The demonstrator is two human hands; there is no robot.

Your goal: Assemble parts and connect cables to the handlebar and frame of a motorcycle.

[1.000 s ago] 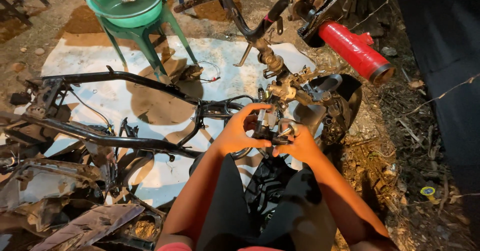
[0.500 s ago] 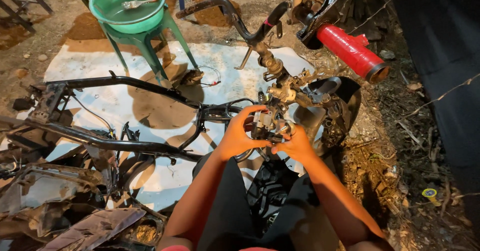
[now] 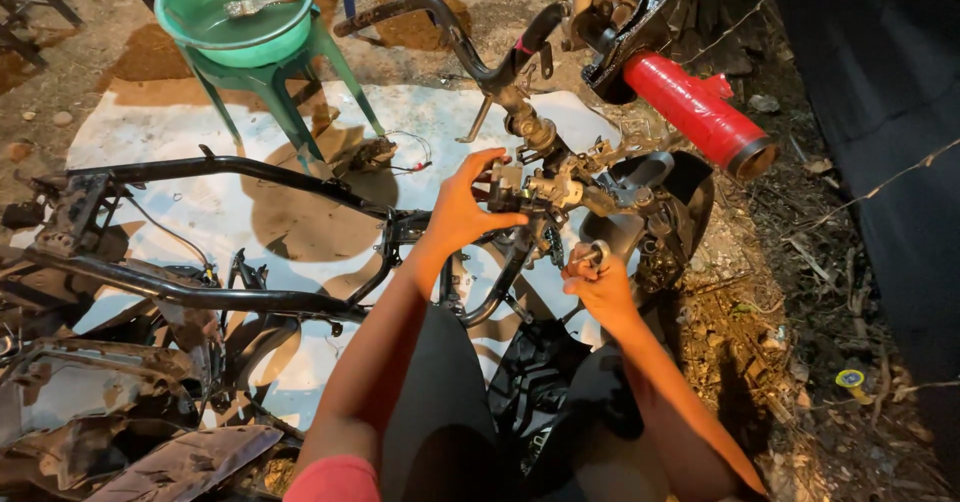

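- A stripped motorcycle frame of black tubes lay on a white ground sheet, stretching away from the left fingers toward the person's left side.
- A green plastic stool stood well beyond the fingers, carrying a green basin with a brush lying in it.
- A red cylinder lay past the right fingers, up and outward, next to the black handlebar.
- The steering-head assembly, a grimy metal cluster, sat just at the left fingertips and slightly above the right fingers.
- The left hand reached onto that assembly, its fingers spread and curled against the metal, grasping it.
- The right hand was clenched around a small metal part that poked out above the knuckles, just below the assembly; what kind of part could not be told.
- A small yellow cap lay on the dirt, well apart from both hands on the right.
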